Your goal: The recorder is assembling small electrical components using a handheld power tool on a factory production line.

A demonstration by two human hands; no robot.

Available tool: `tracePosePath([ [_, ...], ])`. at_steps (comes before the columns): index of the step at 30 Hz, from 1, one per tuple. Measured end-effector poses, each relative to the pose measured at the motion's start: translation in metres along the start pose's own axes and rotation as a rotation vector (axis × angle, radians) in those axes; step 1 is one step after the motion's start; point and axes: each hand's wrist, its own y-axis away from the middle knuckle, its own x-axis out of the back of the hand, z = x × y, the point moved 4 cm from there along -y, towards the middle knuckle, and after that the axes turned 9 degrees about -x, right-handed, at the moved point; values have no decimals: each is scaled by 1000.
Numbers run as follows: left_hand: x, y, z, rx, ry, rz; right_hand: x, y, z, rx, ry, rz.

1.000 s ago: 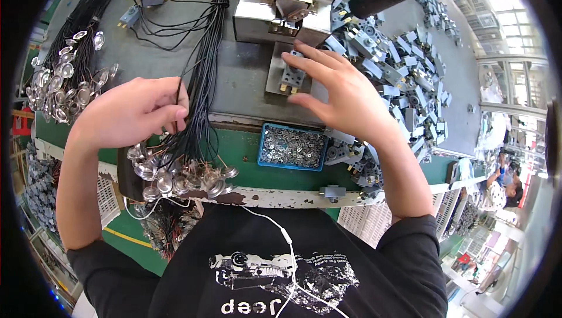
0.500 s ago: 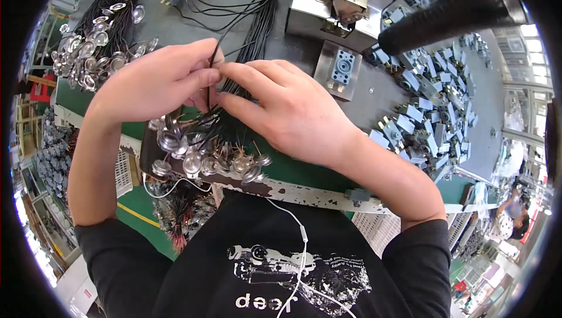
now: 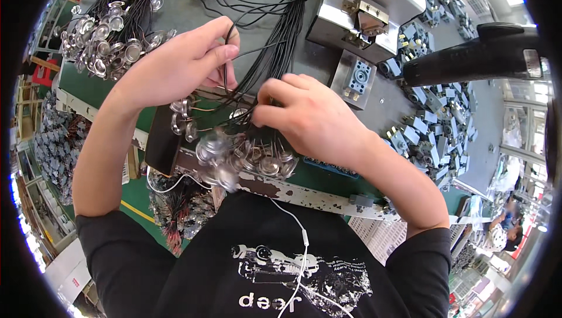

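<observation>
Black wires (image 3: 275, 48) ran down the grey bench (image 3: 193, 10) into both hands. The left hand (image 3: 181, 66) pinched one wire between thumb and forefinger; the right hand (image 3: 310, 116) closed on the bundle just above the metal caps (image 3: 257, 160). Grey parts (image 3: 433, 125) lay heaped at right.

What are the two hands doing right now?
Left hand: closed, pinching a thin black wire.
Right hand: closed on the black wire bundle.
</observation>
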Motion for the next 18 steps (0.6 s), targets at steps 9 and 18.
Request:
tracePosePath([
  [9,-10,-6,16,59,150,53,4,16,-2,4,-8,2],
  [18,-16,-8,21,-100,-32,-8,-13,11,-5,-129,-168,-110],
])
